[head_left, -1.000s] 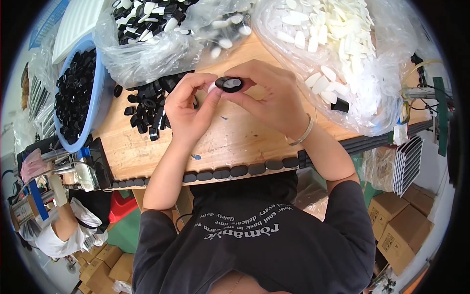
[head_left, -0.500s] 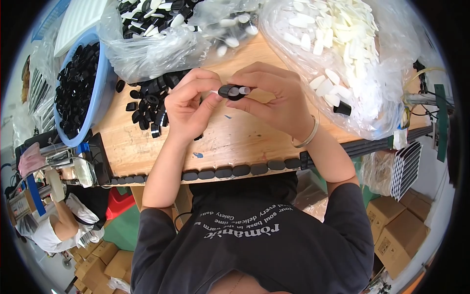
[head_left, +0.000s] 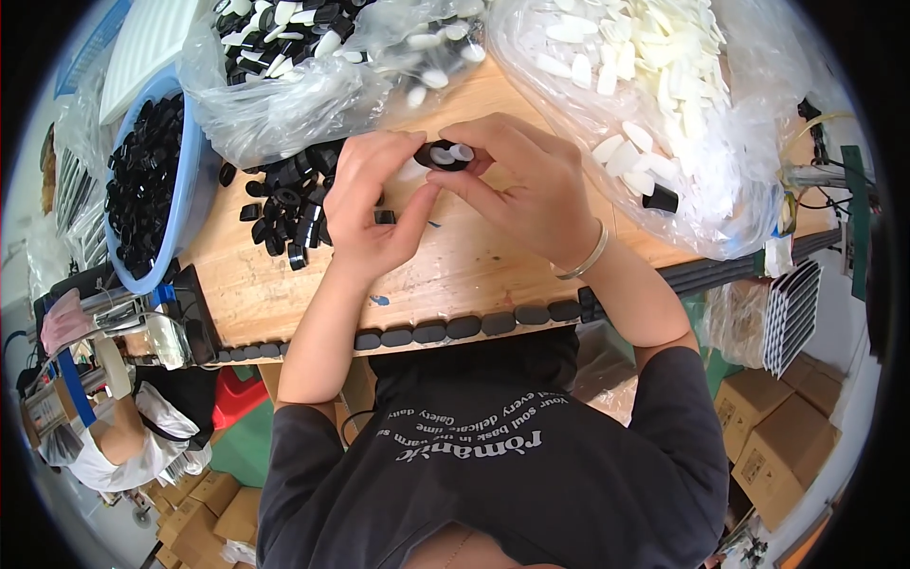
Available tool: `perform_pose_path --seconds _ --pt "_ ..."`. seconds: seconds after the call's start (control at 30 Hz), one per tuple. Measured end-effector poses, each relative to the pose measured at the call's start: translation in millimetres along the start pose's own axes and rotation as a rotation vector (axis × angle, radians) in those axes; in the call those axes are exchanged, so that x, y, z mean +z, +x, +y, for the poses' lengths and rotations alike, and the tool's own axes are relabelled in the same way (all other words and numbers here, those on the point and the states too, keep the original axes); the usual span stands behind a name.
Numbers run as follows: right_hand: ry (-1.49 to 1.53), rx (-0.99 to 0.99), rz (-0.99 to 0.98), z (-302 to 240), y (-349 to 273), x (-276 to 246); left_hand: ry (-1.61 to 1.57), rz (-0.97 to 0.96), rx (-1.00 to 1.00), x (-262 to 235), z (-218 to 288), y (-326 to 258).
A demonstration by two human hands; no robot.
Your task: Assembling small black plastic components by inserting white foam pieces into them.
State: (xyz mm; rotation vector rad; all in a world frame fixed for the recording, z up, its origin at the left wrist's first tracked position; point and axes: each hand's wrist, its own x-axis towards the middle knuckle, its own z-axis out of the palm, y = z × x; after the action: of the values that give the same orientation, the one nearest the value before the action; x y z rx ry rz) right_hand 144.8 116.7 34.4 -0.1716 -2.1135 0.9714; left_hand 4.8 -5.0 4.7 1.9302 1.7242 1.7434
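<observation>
A small black cap [head_left: 434, 161] with a whitish translucent piece [head_left: 461, 153] in its mouth is between my hands above the table. My right hand [head_left: 517, 180] pinches it between thumb and fingers. My left hand [head_left: 372, 194] is beside it, thumb and forefinger spread apart around its left end; whether they touch it is hard to see. Left of my left hand lies a loose pile of black caps [head_left: 284, 204]. To the right of my right hand, white oval pieces [head_left: 621, 156] and one black cap [head_left: 661, 197] lie at the mouth of a clear bag.
A blue basin [head_left: 194, 190] of black caps stands at the left. Clear bags hold mixed black and white pieces [head_left: 327, 43] at the back, and white pieces [head_left: 654, 57] at back right. Dark oval pads [head_left: 464, 327] line the table's front edge. At far left, another person's arm [head_left: 123, 431] shows.
My left thumb and forefinger have opened from their pinch at the cap's left end. The cap, still in my right hand, has shifted and tilted slightly.
</observation>
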Motion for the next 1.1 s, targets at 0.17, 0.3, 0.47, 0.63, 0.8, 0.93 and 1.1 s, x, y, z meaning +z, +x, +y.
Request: perform_pose_path --seconds 0.17,0.3,0.47,0.63,0.8,0.93,1.1 --pt "-0.068 -0.069 0.002 -1 0 -1 0.155 0.138 0.105 6 -1 1" --pt "-0.169 -0.128 -0.01 1 -1 0 0.08 0.164 0.056 3 8 5" --pt "-0.209 -0.183 -0.035 5 -4 3 0.031 0.038 -0.042 3 4 -1" --pt "-0.143 -0.159 -0.051 5 -4 5 0.015 0.101 -0.04 3 4 2" --pt "-0.028 -0.158 -0.037 0 -1 2 0.043 0.169 0.007 2 4 3" --pt "-0.085 -0.266 0.01 5 4 2 0.033 0.201 0.01 3 3 3" --pt "-0.043 -0.233 0.073 -2 10 -8 0.024 0.245 -0.006 1 1 2"
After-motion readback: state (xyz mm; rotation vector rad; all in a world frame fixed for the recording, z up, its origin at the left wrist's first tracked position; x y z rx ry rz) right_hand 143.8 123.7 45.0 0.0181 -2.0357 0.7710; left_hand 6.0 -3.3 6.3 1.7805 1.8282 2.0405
